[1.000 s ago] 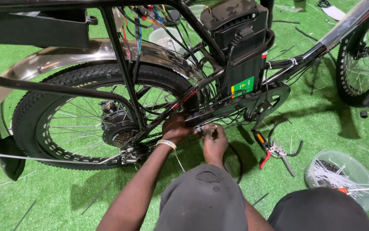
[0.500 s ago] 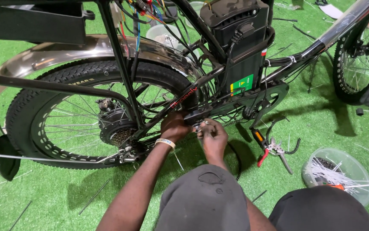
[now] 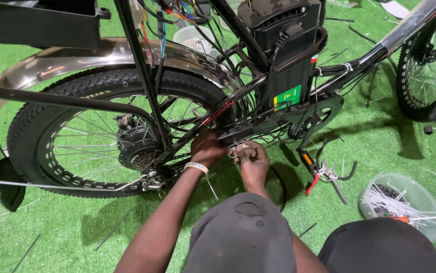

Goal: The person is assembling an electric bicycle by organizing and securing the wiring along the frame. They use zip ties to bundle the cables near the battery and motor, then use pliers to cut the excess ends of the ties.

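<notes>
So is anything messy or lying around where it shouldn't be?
Yes. Loose white and black cable ties are scattered over the green turf, and red-handled pliers lie open on it beside the bicycle, not in the clear tub.

Red-handled pliers (image 3: 324,177) lie on the green artificial turf (image 3: 390,146), with a coiled black cable (image 3: 348,161) just beside them. To the right stands a clear plastic tub (image 3: 411,194) holding a bundle of white zip ties (image 3: 405,206) (a few ends poke over its rim). Loose black zip ties (image 3: 112,230) are scattered over the turf at lower left. A second bicycle's knobby wheel (image 3: 433,65) shows at the upper right edge, and a white bucket (image 3: 193,38) stands behind the frame.
</notes>
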